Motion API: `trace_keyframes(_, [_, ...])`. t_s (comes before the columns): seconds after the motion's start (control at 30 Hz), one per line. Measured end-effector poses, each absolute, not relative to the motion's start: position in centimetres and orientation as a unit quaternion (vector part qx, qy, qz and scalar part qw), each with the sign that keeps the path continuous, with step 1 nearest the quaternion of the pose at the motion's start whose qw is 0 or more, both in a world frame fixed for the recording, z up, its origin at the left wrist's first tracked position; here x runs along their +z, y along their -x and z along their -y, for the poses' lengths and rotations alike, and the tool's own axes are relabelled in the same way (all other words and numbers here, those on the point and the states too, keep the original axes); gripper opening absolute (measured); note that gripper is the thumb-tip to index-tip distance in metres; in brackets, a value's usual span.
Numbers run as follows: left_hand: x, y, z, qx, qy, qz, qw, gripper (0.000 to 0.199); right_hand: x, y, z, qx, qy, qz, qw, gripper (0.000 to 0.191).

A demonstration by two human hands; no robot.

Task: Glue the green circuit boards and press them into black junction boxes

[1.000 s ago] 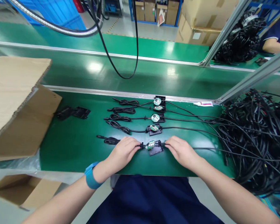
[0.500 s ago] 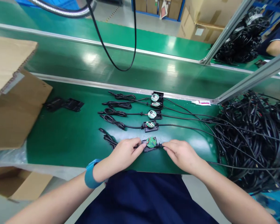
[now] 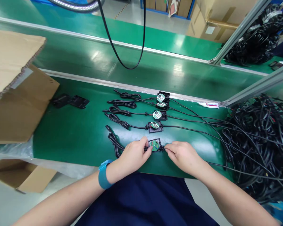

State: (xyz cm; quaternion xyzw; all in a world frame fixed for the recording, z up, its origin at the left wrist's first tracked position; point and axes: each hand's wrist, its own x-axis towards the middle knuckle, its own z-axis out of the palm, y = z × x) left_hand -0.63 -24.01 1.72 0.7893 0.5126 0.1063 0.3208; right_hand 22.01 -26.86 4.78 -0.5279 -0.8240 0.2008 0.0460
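On the tabletop point(image 3: 85, 135), a circuit board point(image 3: 156, 145) sits in a black case point(image 3: 155, 139) between a person's hands; the fingers of the right hand point(image 3: 185, 156) pinch a cable point(image 3: 163, 149) at the case's right end; those of the left hand point(image 3: 135, 155) curl at its left, their exact hold hidden from me. Beyond the case, four more boards point(image 3: 155, 125) line up.

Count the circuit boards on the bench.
5. One board is between the left hand and right hand; beyond, in a column: nearest board, second board, third board, farthest board. More may hide in the cable pile.
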Motion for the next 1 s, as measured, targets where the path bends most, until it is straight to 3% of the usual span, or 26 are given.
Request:
trace_keyframes(0.37, [1.6, -0.9, 23.4, 0.017, -0.755, -0.583, 0.3, 0.025, 5.0, -21.5, 26.2, 0.259, 0.549, 0.794, -0.028, 0.024])
trace_keyframes(0.73, [1.8, -1.7, 22.9, -0.036, -0.77, -0.571, 0.282, 0.025, 4.6, -21.2, 25.0, 0.433, 0.598, 0.674, 0.026, 0.022])
trace_keyframes(1.0, [1.7, -1.6, 22.4, -0.028, -0.78, -0.549, 0.298, 0.024, 2.7, -22.1, 25.0, 0.214, 0.476, 0.849, 0.082, 0.02])
